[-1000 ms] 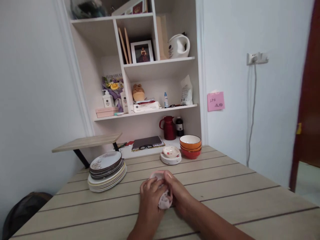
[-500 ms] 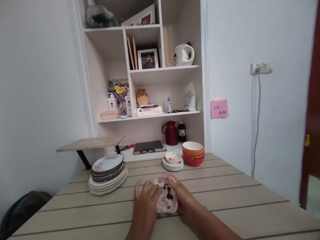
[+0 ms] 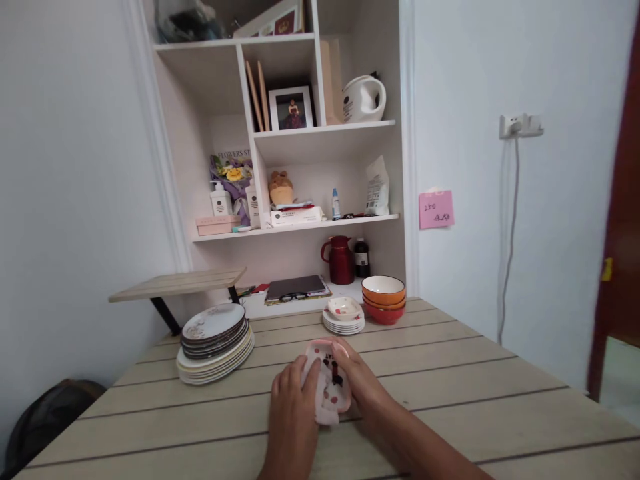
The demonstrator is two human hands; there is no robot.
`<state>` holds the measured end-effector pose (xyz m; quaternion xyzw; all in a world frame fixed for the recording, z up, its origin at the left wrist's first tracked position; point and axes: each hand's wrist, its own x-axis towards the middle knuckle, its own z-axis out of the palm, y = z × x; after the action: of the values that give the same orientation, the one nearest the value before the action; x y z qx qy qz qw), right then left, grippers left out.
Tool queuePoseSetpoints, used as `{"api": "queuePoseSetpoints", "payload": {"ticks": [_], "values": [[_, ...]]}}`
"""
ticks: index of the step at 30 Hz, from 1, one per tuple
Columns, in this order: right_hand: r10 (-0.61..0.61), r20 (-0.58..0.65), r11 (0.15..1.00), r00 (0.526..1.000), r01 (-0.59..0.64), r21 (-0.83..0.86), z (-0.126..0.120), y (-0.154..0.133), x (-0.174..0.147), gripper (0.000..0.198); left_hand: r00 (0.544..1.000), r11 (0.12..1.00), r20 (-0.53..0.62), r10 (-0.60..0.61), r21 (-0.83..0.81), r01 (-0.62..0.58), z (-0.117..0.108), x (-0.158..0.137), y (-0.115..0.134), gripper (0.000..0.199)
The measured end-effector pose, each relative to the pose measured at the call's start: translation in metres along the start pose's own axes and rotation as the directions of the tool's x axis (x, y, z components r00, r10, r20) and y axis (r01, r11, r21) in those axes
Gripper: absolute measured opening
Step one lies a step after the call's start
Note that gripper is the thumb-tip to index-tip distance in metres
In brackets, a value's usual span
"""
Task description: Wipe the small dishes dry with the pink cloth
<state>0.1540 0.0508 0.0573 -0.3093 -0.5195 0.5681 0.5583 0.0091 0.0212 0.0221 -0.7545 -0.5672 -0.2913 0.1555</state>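
A small pink-rimmed dish [image 3: 343, 392] with a cat picture and reddish dots is tilted up over the near middle of the table. My right hand [image 3: 365, 383] grips its right side, thumb over the rim. At the left side of the dish, my left hand [image 3: 294, 403] presses a crumpled white tissue [image 3: 326, 412] against the inside, its fingers bent around the tissue. Part of the tissue lies hidden under those fingers. Beyond the hands stands a stack of small white plates [image 3: 344, 327] with a small patterned bowl [image 3: 345, 307] on top.
To the left is a tall stack of plates [image 3: 215, 343], beside a raised wooden shelf [image 3: 177, 283]. Orange and red bowls [image 3: 384, 300] are stacked at the back right. A red jug [image 3: 341, 260] and a dark laptop [image 3: 295, 288] sit in the white shelving behind the table.
My left hand has shifted with the tissue, which now covers more of the dish's lower left and hangs past its near edge. The dish tilts more. The view has moved slightly.
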Motion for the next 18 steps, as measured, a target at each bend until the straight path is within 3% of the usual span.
{"api": "queuePoseSetpoints", "payload": {"ticks": [3, 8, 13, 16, 18], "values": [[-0.015, -0.017, 1.000, 1.000, 0.015, -0.015, -0.002, 0.002, 0.001, 0.050, 0.986, 0.995, 0.138, -0.095, 0.014, 0.094, -0.014, 0.002, 0.004, 0.048], [0.113, -0.013, 0.992, 0.993, -0.114, -0.052, -0.001, 0.005, -0.004, 0.048, 0.965, 1.000, 0.263, -0.001, -0.013, 0.005, -0.018, 0.001, 0.012, 0.038], [0.202, 0.009, 0.974, 0.979, -0.202, 0.100, 0.009, 0.003, -0.012, 0.044, 0.972, 0.976, 0.146, -0.185, -0.087, 0.199, -0.013, 0.000, 0.008, 0.044], [0.164, 0.085, 0.969, 0.983, -0.177, 0.174, 0.017, 0.004, -0.016, 0.041, 0.946, 0.932, 0.099, -0.310, -0.166, 0.322, -0.011, 0.001, 0.006, 0.049], [0.143, 0.135, 0.963, 0.980, -0.170, 0.208, 0.020, 0.004, -0.018, 0.040, 0.948, 0.917, 0.073, -0.309, -0.240, 0.318, -0.010, 0.002, 0.008, 0.049]]}}
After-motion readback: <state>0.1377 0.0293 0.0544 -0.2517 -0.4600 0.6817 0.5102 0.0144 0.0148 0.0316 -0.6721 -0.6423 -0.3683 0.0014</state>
